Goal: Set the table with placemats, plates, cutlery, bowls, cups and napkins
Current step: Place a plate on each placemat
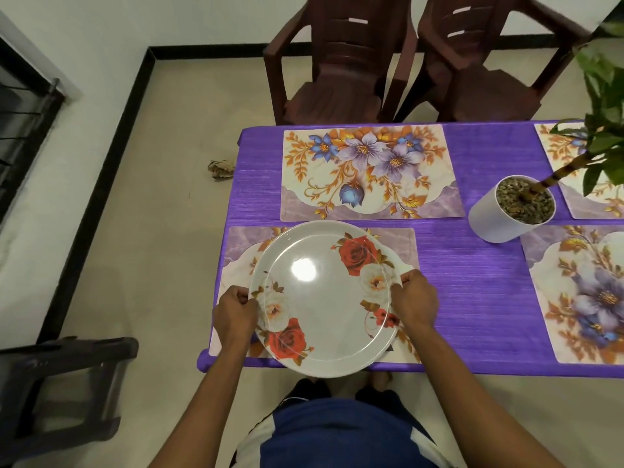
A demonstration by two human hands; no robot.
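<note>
Purple cloth is covering the bench (472, 298), four floral placemats lying on it. I am holding the rose plate (322, 298) over the near-left placemat (403, 244), left hand (234, 312) pinching its rim at nine o'clock, right hand (415, 300) at three. I should be lowering it level and centring it, well clear of the plant pot (493, 221) at two o'clock.
</note>
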